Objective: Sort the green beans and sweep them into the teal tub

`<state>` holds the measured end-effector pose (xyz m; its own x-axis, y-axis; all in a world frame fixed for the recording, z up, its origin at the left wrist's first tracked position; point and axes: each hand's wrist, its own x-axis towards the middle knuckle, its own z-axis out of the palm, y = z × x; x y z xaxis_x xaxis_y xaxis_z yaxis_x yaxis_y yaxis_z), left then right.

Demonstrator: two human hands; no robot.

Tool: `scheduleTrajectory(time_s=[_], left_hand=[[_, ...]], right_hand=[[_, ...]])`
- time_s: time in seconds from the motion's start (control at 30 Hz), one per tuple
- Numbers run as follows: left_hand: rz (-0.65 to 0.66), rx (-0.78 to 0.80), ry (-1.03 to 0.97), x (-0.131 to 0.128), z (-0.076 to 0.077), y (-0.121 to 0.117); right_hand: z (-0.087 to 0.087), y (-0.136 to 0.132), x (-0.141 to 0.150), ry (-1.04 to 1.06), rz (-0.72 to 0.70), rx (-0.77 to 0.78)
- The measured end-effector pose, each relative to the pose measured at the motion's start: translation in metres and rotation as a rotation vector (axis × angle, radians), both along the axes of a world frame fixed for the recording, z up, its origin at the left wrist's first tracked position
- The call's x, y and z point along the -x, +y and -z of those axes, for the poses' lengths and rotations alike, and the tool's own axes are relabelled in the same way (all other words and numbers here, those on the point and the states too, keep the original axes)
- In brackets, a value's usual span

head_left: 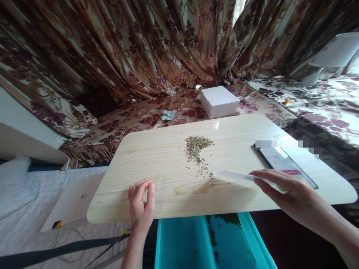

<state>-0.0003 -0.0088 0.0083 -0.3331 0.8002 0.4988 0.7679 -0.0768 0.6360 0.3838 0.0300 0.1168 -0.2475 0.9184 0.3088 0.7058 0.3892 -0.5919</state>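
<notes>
A scatter of small green beans (198,145) lies on the pale wooden tabletop (146,157), trailing toward me in loose single pieces. My right hand (288,186) grips a thin, flat white card (238,175) between thumb and fingers, tilted low over the wood. The card's far tip is at the near end of the beans. At the left near part of the tabletop is my left hand (141,198), its fingers curled and thumb close to the index finger; I see nothing in it.
Below the near edge is a turquoise divided bin (182,239), with green bits in its right compartment. A phone (286,164) lies on the tabletop's right side. Behind stand a white box (220,102) and a crumpled pale cloth or paper (167,115), before patterned curtains (168,45).
</notes>
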Motion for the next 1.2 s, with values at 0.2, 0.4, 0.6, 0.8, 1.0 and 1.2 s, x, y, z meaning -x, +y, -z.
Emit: scheduleTrajectory(time_s=[0.2, 0.4, 0.6, 0.8, 1.0, 1.2], left_hand=[[-0.004, -0.001, -0.001, 0.000, 0.000, 0.000], [0.000, -0.002, -0.001, -0.001, -0.001, -0.001], [0.008, -0.020, 0.011, 0.000, 0.000, -0.001], [0.008, -0.033, 0.014, 0.000, 0.001, 0.001], [0.002, -0.026, 0.006, 0.001, 0.001, 0.000], [0.009, -0.031, 0.001, 0.000, 0.001, -0.001]], right_hand=[[0.003, -0.002, -0.002, -0.063, 0.005, -0.027], [0.006, -0.016, -0.004, -0.066, 0.008, 0.001], [0.003, -0.012, 0.003, -0.050, 0.017, 0.005], [0.008, 0.006, 0.009, -0.039, 0.015, -0.080], [0.006, 0.009, 0.014, -0.037, -0.025, -0.045], [0.004, 0.006, 0.013, -0.054, -0.084, -0.053]])
